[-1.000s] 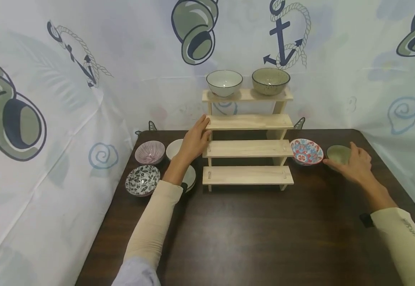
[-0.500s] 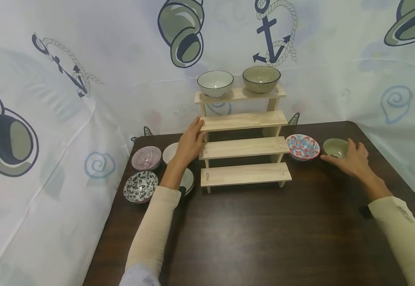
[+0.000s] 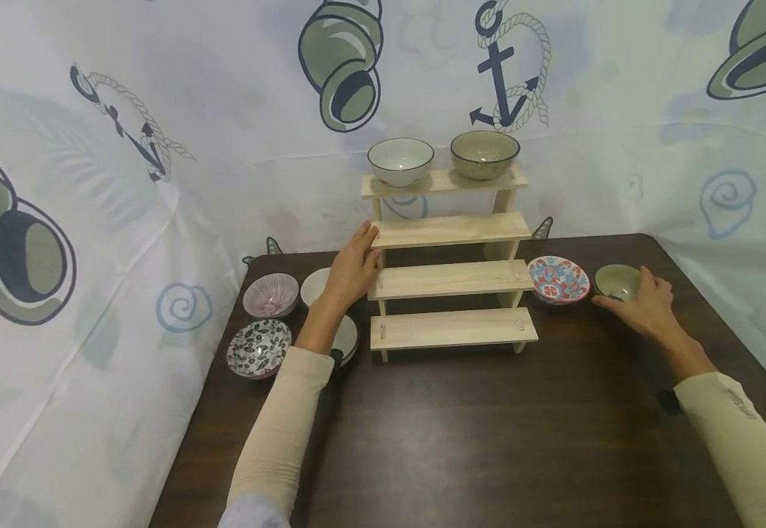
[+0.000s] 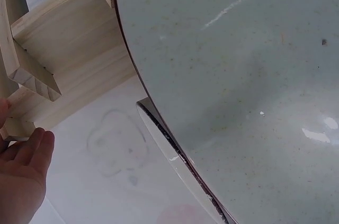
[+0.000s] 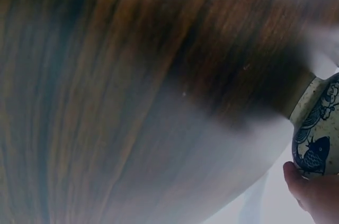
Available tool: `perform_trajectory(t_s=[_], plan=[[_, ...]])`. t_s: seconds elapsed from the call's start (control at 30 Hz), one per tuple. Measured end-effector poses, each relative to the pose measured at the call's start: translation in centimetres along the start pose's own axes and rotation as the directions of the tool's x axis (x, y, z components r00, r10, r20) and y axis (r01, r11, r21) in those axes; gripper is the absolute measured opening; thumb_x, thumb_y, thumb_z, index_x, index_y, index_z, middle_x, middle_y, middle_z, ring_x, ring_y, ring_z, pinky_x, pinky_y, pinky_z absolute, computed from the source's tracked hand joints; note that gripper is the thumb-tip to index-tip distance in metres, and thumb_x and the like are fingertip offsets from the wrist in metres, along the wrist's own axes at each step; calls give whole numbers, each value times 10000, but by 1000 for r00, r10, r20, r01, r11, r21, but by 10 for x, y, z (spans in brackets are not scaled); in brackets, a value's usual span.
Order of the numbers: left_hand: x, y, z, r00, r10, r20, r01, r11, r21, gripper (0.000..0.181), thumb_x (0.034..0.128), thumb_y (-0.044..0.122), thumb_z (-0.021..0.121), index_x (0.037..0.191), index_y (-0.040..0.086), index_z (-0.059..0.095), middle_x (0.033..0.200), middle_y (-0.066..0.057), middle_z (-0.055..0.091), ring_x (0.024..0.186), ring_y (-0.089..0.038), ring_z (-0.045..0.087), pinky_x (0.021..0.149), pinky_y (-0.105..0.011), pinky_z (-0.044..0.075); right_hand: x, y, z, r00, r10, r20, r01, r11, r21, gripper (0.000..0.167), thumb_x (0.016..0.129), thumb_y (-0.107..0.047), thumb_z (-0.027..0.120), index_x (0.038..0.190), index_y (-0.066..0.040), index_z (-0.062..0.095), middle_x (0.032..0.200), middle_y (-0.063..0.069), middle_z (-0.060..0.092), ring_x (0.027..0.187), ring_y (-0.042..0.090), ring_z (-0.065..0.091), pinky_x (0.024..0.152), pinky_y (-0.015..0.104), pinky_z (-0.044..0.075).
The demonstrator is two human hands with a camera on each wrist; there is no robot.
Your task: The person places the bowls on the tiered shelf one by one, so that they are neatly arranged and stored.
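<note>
Currently, the left hand (image 3: 351, 274), half curled, grips the stand (image 3: 452, 328) at left; the right hand (image 3: 648, 303), partly spread, holds the green bowl (image 3: 617, 280).

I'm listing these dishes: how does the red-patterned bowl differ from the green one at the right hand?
The red-patterned bowl is red, blue and white inside; the green bowl is mostly plain green. The right hand grips the green bowl; no hand touches the red-patterned bowl. Both are right of the rack.

On the surface (image 3: 456, 433), the far white bowl (image 3: 313, 287) is partly hidden by the left hand (image 3: 350, 276), the green bowl (image 3: 616, 279) by the right hand (image 3: 649, 304).
</note>
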State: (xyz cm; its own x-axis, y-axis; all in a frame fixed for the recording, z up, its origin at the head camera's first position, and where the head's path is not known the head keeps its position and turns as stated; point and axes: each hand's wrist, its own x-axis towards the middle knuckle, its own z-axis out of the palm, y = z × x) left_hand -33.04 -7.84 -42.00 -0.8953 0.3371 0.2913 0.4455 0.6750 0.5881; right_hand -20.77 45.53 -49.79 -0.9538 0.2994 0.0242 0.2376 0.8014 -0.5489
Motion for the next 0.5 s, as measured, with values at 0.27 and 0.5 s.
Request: perform_trajectory(t_s=[0.27,0.5], plan=[[-2,-2,0,1000,-6,-1,6,1000,-2,544,1091,234,515,1601,99,383,1716,-82,268,1555,-332,333,1252,-526,315,3,3,3,999,-20,-46,21,999,25,1177,897,-503,716,1584,144,14,1480,565,101,1375,703,127,1019,826,245],[-2,-1,0,1000,-5,-2,5,1000,5,542,1097,260,505,1606,120,380,1719,-48,265,1543,-321,359,1244,-505,338,0,4,-1,998,-5,-55,6,1000,14,1193,892,-535,714,1594,122,8,1483,565,91,1372,708,149,1017,829,265]])
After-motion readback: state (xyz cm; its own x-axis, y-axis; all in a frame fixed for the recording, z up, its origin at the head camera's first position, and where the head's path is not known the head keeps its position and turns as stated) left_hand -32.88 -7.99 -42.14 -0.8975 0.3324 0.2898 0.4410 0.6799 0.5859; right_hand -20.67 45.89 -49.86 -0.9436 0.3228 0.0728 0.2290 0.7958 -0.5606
